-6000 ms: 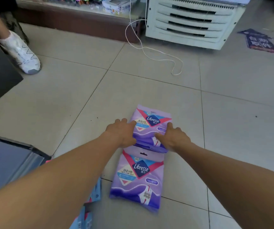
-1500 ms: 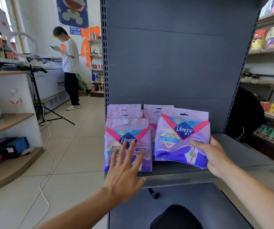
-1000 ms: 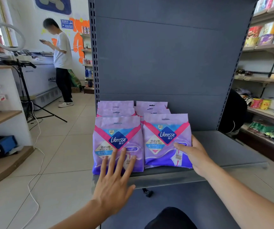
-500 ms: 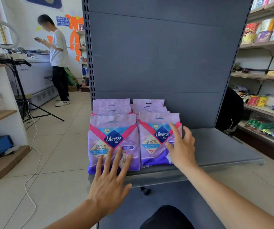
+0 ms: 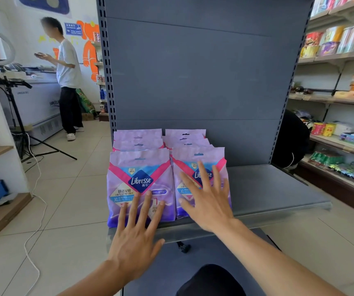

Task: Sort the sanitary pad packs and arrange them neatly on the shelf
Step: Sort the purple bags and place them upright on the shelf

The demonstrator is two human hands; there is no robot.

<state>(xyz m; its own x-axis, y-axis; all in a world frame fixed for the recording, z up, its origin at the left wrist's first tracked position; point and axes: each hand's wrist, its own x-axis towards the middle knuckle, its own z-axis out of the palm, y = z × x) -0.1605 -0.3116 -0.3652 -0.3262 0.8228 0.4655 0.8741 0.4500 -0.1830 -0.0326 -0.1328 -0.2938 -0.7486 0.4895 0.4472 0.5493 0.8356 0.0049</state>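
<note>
1. Pad packs [image 5: 140,184] upright in two rows at the left end of the grey shelf [image 5: 278,195].
2. Left hand [image 5: 136,238] flat, fingers spread, on left front pack.
3. Right hand [image 5: 208,199] flat, spread, on right front pack [image 5: 199,154]; neither hand's grip closed on anything.

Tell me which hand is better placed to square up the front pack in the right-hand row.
Probably the right hand: it lies spread flat on the right front pack. The left hand is on the left front pack.
</note>
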